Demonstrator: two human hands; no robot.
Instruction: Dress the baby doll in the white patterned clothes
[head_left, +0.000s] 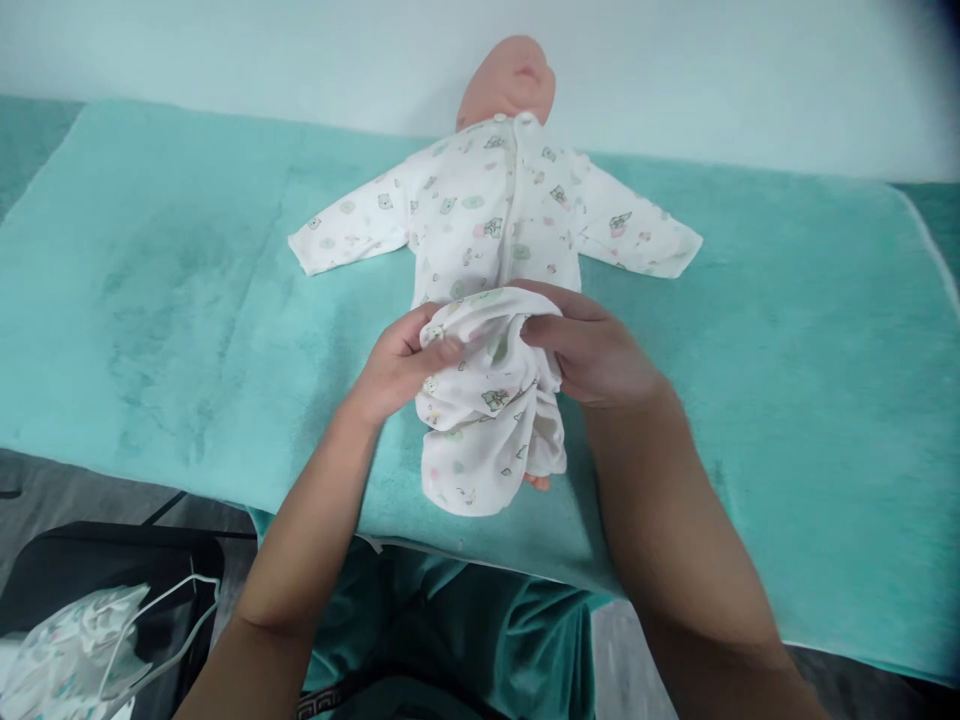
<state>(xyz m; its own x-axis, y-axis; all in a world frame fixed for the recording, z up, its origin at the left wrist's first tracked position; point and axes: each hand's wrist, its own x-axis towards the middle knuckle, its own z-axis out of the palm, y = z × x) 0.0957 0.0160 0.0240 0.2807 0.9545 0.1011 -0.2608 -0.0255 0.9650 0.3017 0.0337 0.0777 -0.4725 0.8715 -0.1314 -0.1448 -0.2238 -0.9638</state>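
Head view: a peach plastic baby doll [506, 85] lies face-up on a teal plush towel [187, 300], wearing a white cotton sleepsuit printed with small animals [487, 210]. The left hand [401, 365] and right hand [592, 350] both grip its bunched lower half at the doll's waist.

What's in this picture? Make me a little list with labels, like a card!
Doll: peach plastic baby doll, lying on its back, sleeves spread out
Doll's top: white cotton baby top with small animal prints, closed down the front
Left hand: left hand pinches the bunched waistband of the white printed baby trousers
Right hand: right hand grips the waistband's other side
Foot: one bare doll foot peeks out below
Underneath: fluffy teal towel
Bottom left corner: crumpled printed cloth on something black
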